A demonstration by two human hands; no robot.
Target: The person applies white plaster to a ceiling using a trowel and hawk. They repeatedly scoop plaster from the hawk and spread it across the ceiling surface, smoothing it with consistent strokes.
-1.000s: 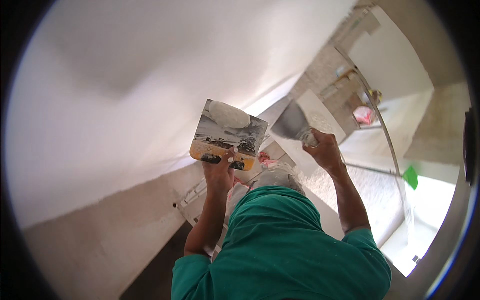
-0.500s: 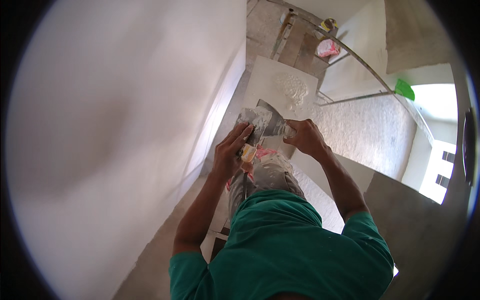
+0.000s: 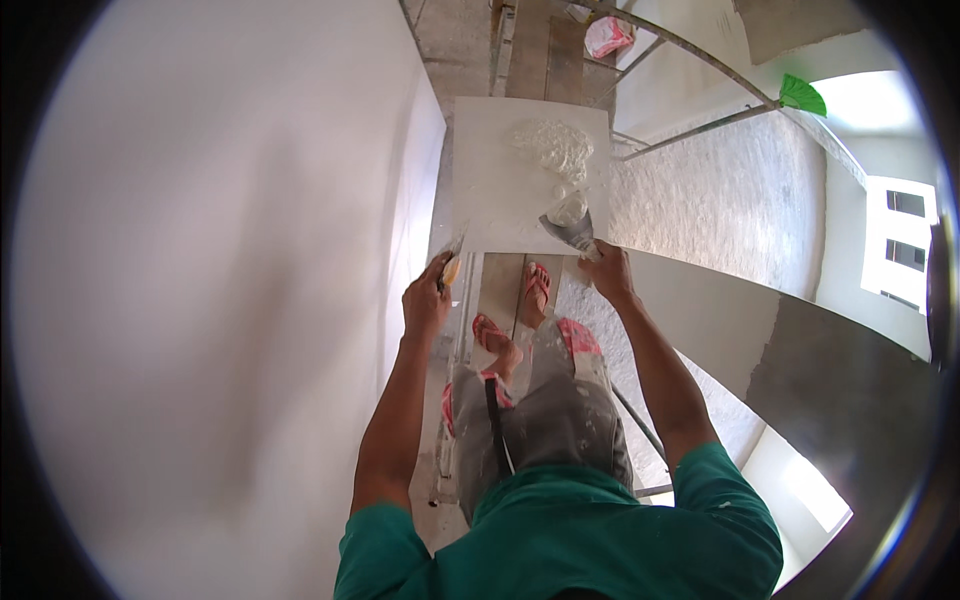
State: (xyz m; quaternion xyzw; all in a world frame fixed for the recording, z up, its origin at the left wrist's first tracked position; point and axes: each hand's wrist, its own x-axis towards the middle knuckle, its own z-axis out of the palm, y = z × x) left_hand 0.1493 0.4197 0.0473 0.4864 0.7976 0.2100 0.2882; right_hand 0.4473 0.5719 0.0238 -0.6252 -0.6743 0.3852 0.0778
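My left hand (image 3: 428, 292) is closed round the yellowish handle of a putty knife (image 3: 453, 271), whose blade points up and shows nearly edge-on beside the board's near left corner. My right hand (image 3: 610, 272) grips a wide, whitened putty knife (image 3: 574, 233). Its blade lies over the near right part of a white board (image 3: 485, 190), with a lump of white putty (image 3: 570, 207) at its front edge. Farther up the same board spreads a wet heap of putty (image 3: 556, 146), just beyond that blade.
A smooth white wall (image 3: 220, 300) rises along my left. Metal scaffold tubing (image 3: 700, 62) curves past on the right, with a green fan-shaped piece (image 3: 803, 95) on it. A red-and-white bag (image 3: 609, 37) lies beyond the board. My sandalled feet stand on planks (image 3: 500, 290).
The two putty knives were together in front of me and are now apart. My left hand has moved left, and the right knife has come over the board with putty on its blade.
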